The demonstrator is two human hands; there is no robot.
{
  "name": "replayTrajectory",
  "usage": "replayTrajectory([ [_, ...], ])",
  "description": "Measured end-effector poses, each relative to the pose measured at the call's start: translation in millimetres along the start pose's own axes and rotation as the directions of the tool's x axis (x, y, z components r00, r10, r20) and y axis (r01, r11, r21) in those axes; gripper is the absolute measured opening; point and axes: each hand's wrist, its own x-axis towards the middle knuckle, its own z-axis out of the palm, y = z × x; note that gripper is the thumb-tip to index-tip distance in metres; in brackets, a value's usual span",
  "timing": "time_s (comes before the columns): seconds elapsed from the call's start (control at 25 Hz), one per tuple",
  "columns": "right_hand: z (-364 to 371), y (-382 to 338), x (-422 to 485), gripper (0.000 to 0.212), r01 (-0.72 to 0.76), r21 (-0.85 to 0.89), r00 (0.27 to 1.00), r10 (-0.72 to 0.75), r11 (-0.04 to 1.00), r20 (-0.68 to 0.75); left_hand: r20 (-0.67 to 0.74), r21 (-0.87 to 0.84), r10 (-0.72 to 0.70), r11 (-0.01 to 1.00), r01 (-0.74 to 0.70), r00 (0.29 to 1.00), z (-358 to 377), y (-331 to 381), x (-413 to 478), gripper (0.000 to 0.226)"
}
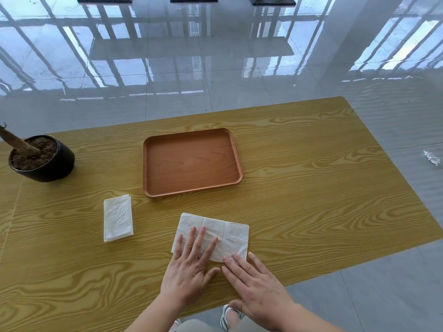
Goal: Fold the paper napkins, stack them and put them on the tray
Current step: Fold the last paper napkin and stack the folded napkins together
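A white paper napkin point(230, 233) lies flat on the wooden table point(311, 200), unfolded into a wide rectangle with crease lines showing. My left hand point(191, 267) rests flat on its left half, fingers spread. Fingertips of my right hand point(254, 286) press the napkin's near right corner. A small stack of folded napkins point(118, 218) sits to the left, apart from both hands. The brown wooden tray point(153, 164) stands empty behind the napkins, at the middle of the table.
A black plant pot point(51, 166) with soil and a stem stands at the table's far left. A crumpled bit of white paper point(431, 158) lies on the glossy tiled floor to the right. The table's near edge runs just under my wrists.
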Motion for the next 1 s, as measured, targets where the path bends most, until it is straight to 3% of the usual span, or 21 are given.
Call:
replayTrajectory([
  [0.24, 0, 4, 2, 0.070, 0.027, 0.035, 1.000, -0.026, 0.999, -0.015, 0.033, -0.005, 0.018, 1.000, -0.018, 0.999, 0, -7, -5, 0.076],
  [0.32, -8, 18, 17, 0.063, -0.081, 0.143, 0.994, 0.091, 0.986, -0.065, 0.032, -0.007, 0.029, 1.000, -0.029, 0.999, -2, -11, -2, 0.074],
  [0.44, -23, 48, 42, 0.059, -0.244, 0.208, 0.966, 0.256, 0.947, -0.032, 0.025, 0.000, 0.090, 0.996, -0.090, 0.996, -5, -22, 1, 0.071],
  [0.56, -19, 61, 40, 0.056, -0.200, 0.148, 0.979, 0.194, 0.968, 0.054, 0.024, 0.037, 0.175, 0.984, -0.176, 0.984, -16, -39, 7, 0.066],
  [0.68, -10, 52, 14, 0.059, -0.165, 0.067, 0.986, 0.165, 0.984, 0.005, -0.005, 0.056, 0.147, 0.988, -0.146, 0.989, -31, -50, 13, 0.064],
  [0.8, 1, 30, -3, 0.063, -0.186, 0.079, 0.982, 0.189, 0.979, -0.028, -0.072, -0.084, -0.038, 0.996, 0.032, 0.997, -39, -37, 2, 0.063],
  [0.92, 4, 16, -2, 0.060, -0.137, 0.118, 0.985, 0.148, 0.983, -0.091, -0.142, -0.208, -0.006, 0.978, -0.024, 0.990, -28, -6, -25, 0.053],
  [1.0, 0, 18, 4, 0.058, -0.113, 0.099, 0.985, 0.124, 0.989, -0.118, -0.136, -0.226, 0.054, 0.970, -0.085, 0.989, -17, 11, -43, 0.058],
])
